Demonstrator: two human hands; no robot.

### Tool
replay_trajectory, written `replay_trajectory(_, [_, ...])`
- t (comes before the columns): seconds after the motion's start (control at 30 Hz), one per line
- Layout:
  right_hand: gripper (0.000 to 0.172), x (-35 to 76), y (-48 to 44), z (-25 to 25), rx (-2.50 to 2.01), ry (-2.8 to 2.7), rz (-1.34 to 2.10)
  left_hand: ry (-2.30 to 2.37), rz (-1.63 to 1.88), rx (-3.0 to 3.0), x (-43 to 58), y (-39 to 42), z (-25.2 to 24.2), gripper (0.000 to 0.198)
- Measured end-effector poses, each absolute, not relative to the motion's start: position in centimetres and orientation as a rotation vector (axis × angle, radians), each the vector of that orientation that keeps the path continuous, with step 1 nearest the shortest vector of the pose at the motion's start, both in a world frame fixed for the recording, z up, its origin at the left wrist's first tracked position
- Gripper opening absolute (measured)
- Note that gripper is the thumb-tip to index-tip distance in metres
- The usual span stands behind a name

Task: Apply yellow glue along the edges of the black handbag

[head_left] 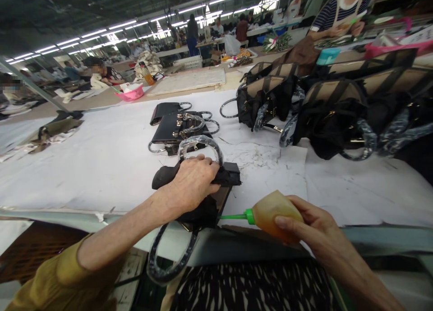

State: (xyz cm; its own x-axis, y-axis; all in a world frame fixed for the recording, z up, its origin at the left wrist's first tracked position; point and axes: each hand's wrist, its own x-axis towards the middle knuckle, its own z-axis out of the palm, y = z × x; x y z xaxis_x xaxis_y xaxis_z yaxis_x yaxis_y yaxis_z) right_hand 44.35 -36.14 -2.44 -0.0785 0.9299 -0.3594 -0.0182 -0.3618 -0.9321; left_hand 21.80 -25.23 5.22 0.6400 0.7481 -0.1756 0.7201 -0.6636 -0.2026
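A black handbag (203, 207) lies at the front edge of the white-covered table, one plastic-wrapped handle (172, 257) hanging over the edge and another standing up behind. My left hand (196, 180) is closed over the bag's upper part, gripping it. In my right hand (304, 225) is a squeeze bottle (275, 214) of amber liquid, its green nozzle pointing left. The nozzle's tip reaches the bag's side just below my left hand; whether it touches cannot be made out.
Black handbags (182, 126) lie just beyond my left hand. Several black and tan bags (331, 108) crowd the right side. Farther back are a pink basin (130, 93), another amber bottle (147, 75) and a board (189, 81). A co-worker in a striped shirt (326, 16) stands across the table.
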Motion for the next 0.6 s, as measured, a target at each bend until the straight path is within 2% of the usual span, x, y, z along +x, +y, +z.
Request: replay_trajectory(0.6, [0.033,43.3,-37.8,-3.3,-1.485,-0.836,1.547,-1.199,0.398,-2.734,22.0,-25.1,5.2,0.019])
